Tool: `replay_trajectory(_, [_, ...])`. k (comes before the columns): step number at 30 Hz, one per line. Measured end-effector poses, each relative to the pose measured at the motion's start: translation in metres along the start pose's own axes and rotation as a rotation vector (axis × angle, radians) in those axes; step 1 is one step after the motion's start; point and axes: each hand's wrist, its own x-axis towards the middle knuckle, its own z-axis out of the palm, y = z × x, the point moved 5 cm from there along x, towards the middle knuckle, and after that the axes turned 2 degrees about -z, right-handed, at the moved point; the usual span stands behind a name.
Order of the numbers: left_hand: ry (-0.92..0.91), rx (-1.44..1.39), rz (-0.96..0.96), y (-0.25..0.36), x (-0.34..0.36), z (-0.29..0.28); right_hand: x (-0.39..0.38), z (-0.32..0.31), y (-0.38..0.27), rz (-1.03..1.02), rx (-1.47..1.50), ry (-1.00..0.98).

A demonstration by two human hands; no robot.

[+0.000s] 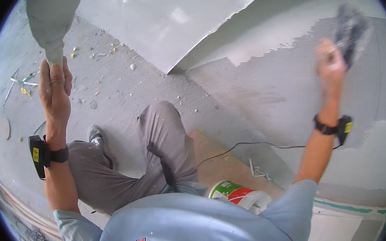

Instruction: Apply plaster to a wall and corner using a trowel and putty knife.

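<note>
Toward the left edge of the floor, pale strips and yellow crumbs are lying scattered. Above them, the left hand is holding a wide putty knife, its fingers wrapping closely around the handle and the broad grey blade pointing up; a black device is sitting on that wrist. A dark shoe and a bent grey-trousered knee are taking up the space between the arms. Beyond the knee, a projecting wall section is standing between the two tools. A white bucket with a green-and-red label is standing near the floor's right edge, and a black cable is crossing above it toward the right wrist. The right hand is curling its fingers around a dark-bladed trowel before the partly coated wall; blur is hiding whether the blade is touching.
</note>
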Motion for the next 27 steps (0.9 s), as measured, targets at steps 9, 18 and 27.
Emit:
replay_trajectory(9, [0.183,-0.19,-0.218,-0.004,-0.006,-0.02,-0.266,0.331,0.129,0.258,0.232,-0.606])
replay_trajectory(18, [0.185,-0.162,-0.357,-0.002,-0.031,-0.054,-0.294,0.466,0.173,0.427,0.082,-0.743])
replay_trajectory(27, [0.349,0.711,-0.413,0.006,-0.079,-0.151,-0.28,0.523,0.209,0.46,0.002,-0.8])
